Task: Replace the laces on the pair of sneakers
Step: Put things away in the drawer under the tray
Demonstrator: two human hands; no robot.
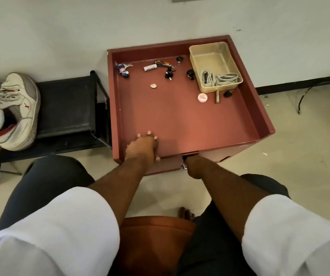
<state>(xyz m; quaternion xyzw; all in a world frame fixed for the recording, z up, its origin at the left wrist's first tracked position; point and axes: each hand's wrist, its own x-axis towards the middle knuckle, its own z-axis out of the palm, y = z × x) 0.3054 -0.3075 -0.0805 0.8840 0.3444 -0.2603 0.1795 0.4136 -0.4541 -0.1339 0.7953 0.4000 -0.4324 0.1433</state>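
Note:
A pair of white, grey and red sneakers (10, 110) with white laces sits on a black rack at the far left. Coiled grey laces (218, 79) lie in a beige plastic basket (198, 62) at the back right of a red cabinet top (180, 116). My left hand (142, 146) rests over the cabinet's front rim, fingers flat on the red surface and thumb hanging down the front face. My right hand (192, 166) is at the cabinet's front, below the rim, fingers curled on a small black knob (186, 156). A small metal piece hangs beneath the knob.
Small items lie scattered on the red top: figurine keychains (123, 70), a white tube (150, 67), a coin (153, 85), a round badge (202, 97), a metal cylinder (217, 97). The black rack (66, 108) adjoins the cabinet's left side. A wall stands behind. A black cable (309, 92) lies on the floor at right.

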